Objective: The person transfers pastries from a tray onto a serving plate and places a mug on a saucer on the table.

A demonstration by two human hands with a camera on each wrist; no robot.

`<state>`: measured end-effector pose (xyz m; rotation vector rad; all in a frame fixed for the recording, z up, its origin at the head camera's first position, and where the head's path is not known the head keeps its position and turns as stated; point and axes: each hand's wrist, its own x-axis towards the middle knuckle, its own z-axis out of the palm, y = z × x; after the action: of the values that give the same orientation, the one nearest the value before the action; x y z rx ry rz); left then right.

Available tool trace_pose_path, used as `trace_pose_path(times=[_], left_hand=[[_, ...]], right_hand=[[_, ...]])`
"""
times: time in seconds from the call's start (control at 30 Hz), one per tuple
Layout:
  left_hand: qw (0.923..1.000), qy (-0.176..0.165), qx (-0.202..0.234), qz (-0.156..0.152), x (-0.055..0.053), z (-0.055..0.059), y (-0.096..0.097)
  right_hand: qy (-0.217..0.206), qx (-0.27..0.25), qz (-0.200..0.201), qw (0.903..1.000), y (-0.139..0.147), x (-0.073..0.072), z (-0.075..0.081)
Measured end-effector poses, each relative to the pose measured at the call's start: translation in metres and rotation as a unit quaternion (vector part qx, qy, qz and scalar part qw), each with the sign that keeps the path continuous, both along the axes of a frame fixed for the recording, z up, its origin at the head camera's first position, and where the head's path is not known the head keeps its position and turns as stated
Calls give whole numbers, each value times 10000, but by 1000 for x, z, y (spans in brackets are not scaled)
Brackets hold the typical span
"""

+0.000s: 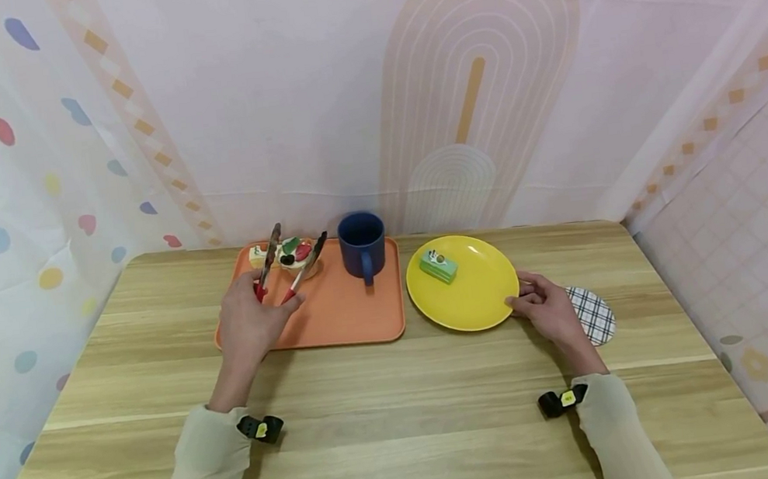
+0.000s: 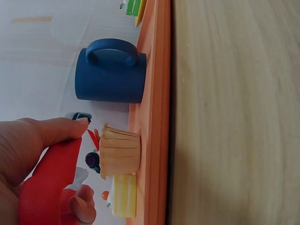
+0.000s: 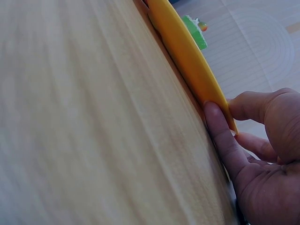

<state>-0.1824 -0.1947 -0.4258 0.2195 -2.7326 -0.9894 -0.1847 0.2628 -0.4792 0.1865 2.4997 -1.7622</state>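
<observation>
My left hand (image 1: 252, 322) grips a pair of red-handled tongs (image 2: 51, 176). The tongs' arms are spread, one on each side of a fruit-topped cupcake (image 2: 119, 152) in the head view. That cupcake stands on an orange tray (image 1: 353, 321), close beside a small yellow cake slice (image 2: 124, 194). On the right, my right hand (image 1: 553, 314) pinches the rim of a yellow plate (image 1: 477, 292) between thumb and fingers. A green cake slice (image 1: 438, 266) lies on the plate, toward its left side.
A dark blue mug (image 1: 362, 246) stands upright at the tray's back right, its handle toward me. Beyond my right hand lies a checked round coaster (image 1: 593, 317), partly covered by it. A patterned cloth (image 1: 300, 108) hangs behind the wooden table (image 1: 404, 432).
</observation>
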Motion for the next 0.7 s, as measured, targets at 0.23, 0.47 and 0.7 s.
trace_pose_path(times=[0.23,0.47,0.7], left_hand=[[9999,-103,5,-29,-2,-4,-3],[9997,-229,46,-91,-3,-6,-6],[9996,-288,57,-58,-3,-9,-6]], right_hand=[[-12,17,0,10000,0,-1,0],[-39,32,-52,10000,0,0,0],[16,112,-10,9999,1,0,-1]])
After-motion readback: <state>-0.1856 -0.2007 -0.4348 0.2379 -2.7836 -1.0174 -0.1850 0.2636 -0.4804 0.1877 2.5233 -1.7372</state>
